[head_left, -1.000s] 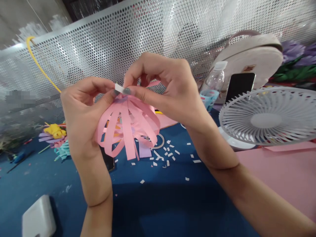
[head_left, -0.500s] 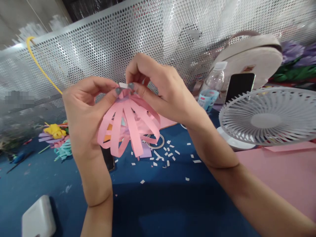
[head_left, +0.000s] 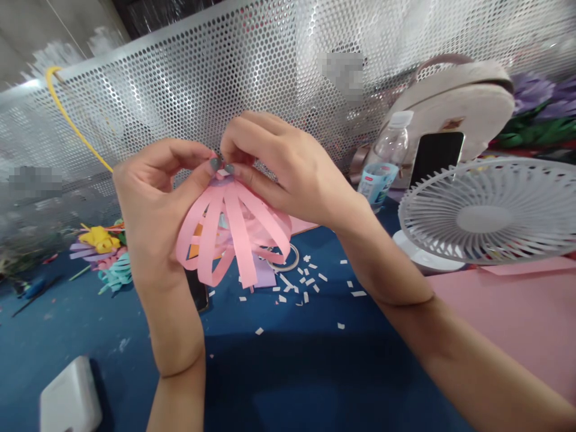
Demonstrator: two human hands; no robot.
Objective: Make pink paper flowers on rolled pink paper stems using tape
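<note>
A pink paper lantern point(head_left: 240, 240), made of looped strips, hangs above the blue table between my two hands. My left hand point(head_left: 157, 192) pinches its gathered top between thumb and fingertips. From the right, my right hand point(head_left: 288, 168) has thumb and fingers closed at the same top, where a small white piece point(head_left: 224, 173) shows beside the thumb. Under the lantern, a roll of tape point(head_left: 294, 257) lies partly hidden, near a purple piece of paper point(head_left: 264, 275) and several white paper scraps point(head_left: 306, 296).
A grey fan point(head_left: 490, 213), a water bottle point(head_left: 382, 159), an upright phone point(head_left: 437, 157) and a beige bag point(head_left: 477, 108) stand at right. Pink paper point(head_left: 508, 324) covers the right side. Colourful paper flowers point(head_left: 101, 240) lie left, a white block point(head_left: 72, 396) nearer. A perforated metal panel point(head_left: 180, 96) runs behind.
My right hand has moved slightly left and down, onto the lantern's top. The white piece now sits lower against it, less of it showing. My left hand has stayed in place.
</note>
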